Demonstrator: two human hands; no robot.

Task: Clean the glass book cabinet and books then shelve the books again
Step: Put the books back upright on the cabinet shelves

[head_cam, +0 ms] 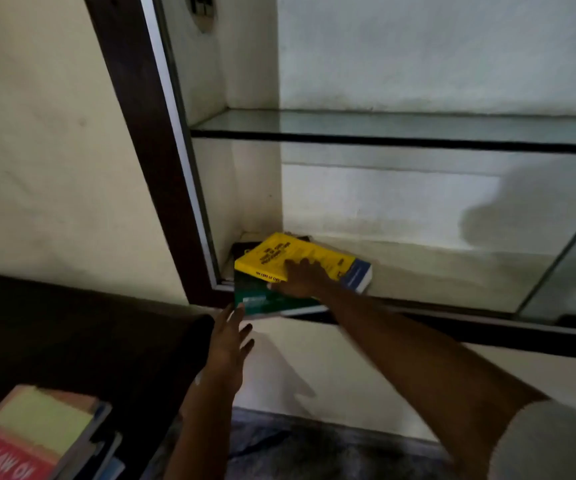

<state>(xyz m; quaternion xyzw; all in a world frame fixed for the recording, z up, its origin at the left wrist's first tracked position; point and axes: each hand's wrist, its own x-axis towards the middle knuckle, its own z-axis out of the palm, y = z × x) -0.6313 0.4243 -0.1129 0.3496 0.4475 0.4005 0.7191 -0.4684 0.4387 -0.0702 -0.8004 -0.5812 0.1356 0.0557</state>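
Note:
A thick yellow book [310, 252] lies flat on a green book [265, 299] at the left end of the cabinet's bottom shelf [435, 275]. A dark book [241, 249] lies beneath and behind them. My right hand [302, 277] rests on the yellow book's near edge, fingers spread over the cover and thumb at the spine side. My left hand [229, 341] hovers just below the green book's overhanging corner, fingers straight, holding nothing. The glass upper shelf [400, 128] holds no books.
The dark wooden cabinet frame [148, 133] runs down the left side. A sliding glass pane [570, 265] stands at the right. A dark sofa back [71, 323] lies at the lower left, with a stack of books [33, 434] on it.

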